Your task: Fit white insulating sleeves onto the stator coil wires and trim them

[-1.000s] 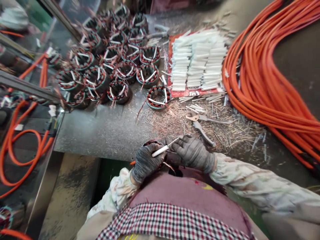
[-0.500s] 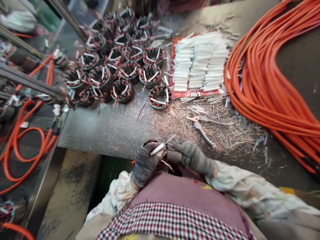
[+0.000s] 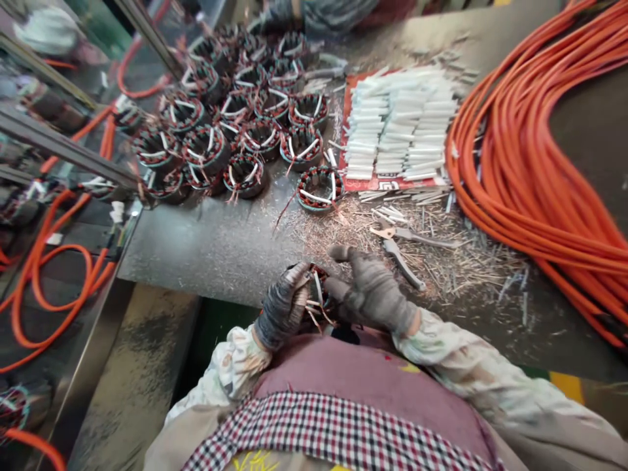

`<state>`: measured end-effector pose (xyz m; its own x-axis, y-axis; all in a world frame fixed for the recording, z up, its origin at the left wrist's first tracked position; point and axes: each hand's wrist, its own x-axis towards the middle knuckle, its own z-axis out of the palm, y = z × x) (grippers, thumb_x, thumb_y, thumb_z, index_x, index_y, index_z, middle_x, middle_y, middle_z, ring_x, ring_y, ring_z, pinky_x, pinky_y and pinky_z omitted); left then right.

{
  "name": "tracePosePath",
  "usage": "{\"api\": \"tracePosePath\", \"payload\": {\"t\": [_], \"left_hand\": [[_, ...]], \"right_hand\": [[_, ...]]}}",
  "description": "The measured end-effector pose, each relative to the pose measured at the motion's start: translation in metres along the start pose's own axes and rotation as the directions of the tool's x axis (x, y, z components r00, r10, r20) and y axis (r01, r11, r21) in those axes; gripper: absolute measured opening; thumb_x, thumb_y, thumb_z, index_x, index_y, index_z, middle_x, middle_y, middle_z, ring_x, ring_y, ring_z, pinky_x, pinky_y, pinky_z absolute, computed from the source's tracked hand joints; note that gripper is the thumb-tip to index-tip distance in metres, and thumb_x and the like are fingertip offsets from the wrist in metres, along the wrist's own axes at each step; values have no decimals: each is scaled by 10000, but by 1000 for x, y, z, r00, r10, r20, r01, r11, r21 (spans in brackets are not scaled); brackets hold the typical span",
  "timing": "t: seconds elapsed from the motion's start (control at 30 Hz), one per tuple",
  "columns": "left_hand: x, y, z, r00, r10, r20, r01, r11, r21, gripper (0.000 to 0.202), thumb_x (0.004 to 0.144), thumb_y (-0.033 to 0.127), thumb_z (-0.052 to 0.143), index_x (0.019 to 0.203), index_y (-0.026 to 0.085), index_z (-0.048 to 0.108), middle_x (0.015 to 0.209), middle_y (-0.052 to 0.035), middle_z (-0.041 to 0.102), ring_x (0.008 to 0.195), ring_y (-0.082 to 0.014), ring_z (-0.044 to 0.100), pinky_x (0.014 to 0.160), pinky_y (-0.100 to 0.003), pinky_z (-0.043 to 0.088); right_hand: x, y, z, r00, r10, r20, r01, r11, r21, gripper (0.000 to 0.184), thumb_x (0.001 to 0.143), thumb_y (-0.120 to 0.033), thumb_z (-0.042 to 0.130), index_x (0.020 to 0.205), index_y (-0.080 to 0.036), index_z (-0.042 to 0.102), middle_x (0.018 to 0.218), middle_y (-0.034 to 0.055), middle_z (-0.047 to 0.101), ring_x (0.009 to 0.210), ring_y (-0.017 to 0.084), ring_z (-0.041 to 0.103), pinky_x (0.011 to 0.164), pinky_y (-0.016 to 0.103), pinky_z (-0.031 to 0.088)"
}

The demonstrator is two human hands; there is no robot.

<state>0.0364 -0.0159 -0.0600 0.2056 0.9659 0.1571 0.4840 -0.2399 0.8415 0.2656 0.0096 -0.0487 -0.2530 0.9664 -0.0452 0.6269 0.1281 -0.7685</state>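
Note:
My left hand [image 3: 283, 307], in a dark grey glove, is closed around a small ring-shaped motor stator [image 3: 321, 278] at the bench's near edge. White sleeving [image 3: 316, 288] and loose wire ends show in the stator's opening. My right hand [image 3: 375, 288], gloved too, is at the stator's right side with its fingers apart; whether a fingertip touches the ring, I cannot tell. Beyond my hands a finished-looking stator [image 3: 320, 190] with a white sleeve bent in a V sits on the bench. Cutting pliers [image 3: 400, 245] lie open to the right.
Several similar stators [image 3: 206, 154] crowd the back left. Cut white tubes [image 3: 392, 124] lie in rows on a red sheet [image 3: 360, 183]. Wire clippings [image 3: 338, 229] litter the bench. Orange cables [image 3: 515, 163] fill the right side. A co-worker's sleeve [image 3: 338, 14] is at the far edge.
The stator has turned in my left hand, and the white sleeve now lies inside its opening. My right hand's fingers have spread. A co-worker's arm has come in at the top.

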Motion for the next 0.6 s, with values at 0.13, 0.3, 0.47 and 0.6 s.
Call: {"api": "tracePosePath", "payload": {"t": [0.13, 0.3, 0.47, 0.6], "left_hand": [[14, 20, -2, 996, -82, 46, 87, 988, -126, 251, 954, 329, 593, 1128, 205, 726, 969, -65, 795, 846, -193, 752, 790, -298, 608], [38, 24, 7, 962, -272, 33, 268, 959, 90, 277, 990, 278, 573, 1193, 195, 742, 1243, -96, 780, 1172, -253, 722, 1082, -396, 547], [44, 20, 11, 969, -178, 172, 131, 958, 255, 273, 998, 267, 590, 1188, 202, 776, 1222, -96, 791, 1144, -267, 740, 1079, -413, 558], [39, 23, 13, 984, -93, 152, 49, 961, 271, 268, 1000, 261, 589, 1184, 214, 778, 1131, -88, 811, 1031, -247, 768, 954, -365, 609]], "right_hand": [[6, -2, 13, 1000, 7, 0, -7, 1000, 16, 394, 934, -456, 624, 1198, -164, 620, 948, 132, 743, 815, 296, 704, 764, 428, 550], [14, 3, -2, 969, -195, -151, 206, 977, 54, 245, 997, -388, 562, 1098, -215, 704, 1033, 146, 769, 968, 310, 723, 895, 478, 555], [38, 3, -16, 992, -124, -35, 129, 932, 338, 142, 875, -345, 730, 997, -272, 742, 1051, 71, 777, 987, 271, 709, 943, 462, 549], [37, -11, -12, 951, 214, 221, -308, 636, 707, 270, 820, -386, 812, 1009, -270, 659, 836, -16, 695, 615, 141, 602, 559, 262, 487]]}}
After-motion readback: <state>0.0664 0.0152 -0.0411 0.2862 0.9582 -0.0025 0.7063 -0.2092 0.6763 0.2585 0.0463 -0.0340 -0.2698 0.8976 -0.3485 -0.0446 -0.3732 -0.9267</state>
